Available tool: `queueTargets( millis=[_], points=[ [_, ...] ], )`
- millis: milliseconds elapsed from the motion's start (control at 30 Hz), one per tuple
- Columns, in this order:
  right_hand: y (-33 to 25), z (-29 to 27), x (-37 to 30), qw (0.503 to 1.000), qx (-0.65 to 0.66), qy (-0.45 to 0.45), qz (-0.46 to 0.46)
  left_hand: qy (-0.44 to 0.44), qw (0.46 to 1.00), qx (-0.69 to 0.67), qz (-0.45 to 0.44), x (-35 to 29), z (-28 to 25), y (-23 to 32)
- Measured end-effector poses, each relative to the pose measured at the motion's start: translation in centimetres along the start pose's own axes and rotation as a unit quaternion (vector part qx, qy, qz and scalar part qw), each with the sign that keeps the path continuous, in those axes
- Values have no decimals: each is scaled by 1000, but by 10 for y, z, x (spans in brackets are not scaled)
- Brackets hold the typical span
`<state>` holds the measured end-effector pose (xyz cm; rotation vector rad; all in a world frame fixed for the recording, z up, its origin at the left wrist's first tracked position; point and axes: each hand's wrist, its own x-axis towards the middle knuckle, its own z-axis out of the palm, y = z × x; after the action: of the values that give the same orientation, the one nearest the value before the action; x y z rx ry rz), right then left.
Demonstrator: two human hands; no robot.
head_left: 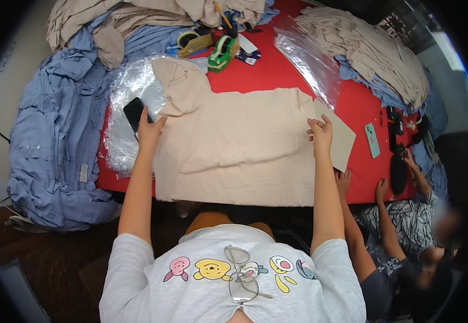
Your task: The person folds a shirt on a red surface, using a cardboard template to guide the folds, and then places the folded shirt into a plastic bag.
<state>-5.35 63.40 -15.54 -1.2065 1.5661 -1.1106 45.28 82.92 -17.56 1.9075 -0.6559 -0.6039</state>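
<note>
A beige shirt (pixel 239 140) lies spread across the red table in front of me, with a soft crease along its lower part. My left hand (pixel 150 132) is at its left edge, thumb and forefinger apart. Right beside those fingers, a black phone (pixel 133 111) rests on clear plastic bags. My right hand (pixel 321 132) has its fingers curled at the shirt's right edge; the fabric between them is partly hidden. Under that side, a beige cardboard sheet (pixel 337 134) sticks out beyond the shirt.
Blue garments (pixel 56 140) are heaped at left, beige ones (pixel 363 48) at the far right. Clear bags (pixel 121 107) lie left. A green tape dispenser (pixel 222 54) stands at the back. A teal phone (pixel 371 140) lies right. Two people's hands (pixel 381 188) reach the table's right edge.
</note>
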Motion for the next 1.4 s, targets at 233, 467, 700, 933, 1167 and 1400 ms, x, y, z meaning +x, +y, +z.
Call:
queueTargets(
  millis=[233,467,700,933,1167,1400],
  points=[
    [11,72,115,973,85,-12,214,-67,979,-89,-170,117,72,34],
    [-18,15,181,982,132,1,138,24,983,-170,-62,186,80,74],
    [-8,19,229,994,65,-30,87,-39,979,-164,116,238,109,92],
    [38,24,169,988,-57,15,-144,-61,966,107,225,166,92,77],
    [36,79,-67,815,-438,-189,-329,-125,847,418,305,-78,84,20],
    [41,84,-87,773,-515,-167,-331,-80,909,373,167,-80,53,-3]
  ],
)
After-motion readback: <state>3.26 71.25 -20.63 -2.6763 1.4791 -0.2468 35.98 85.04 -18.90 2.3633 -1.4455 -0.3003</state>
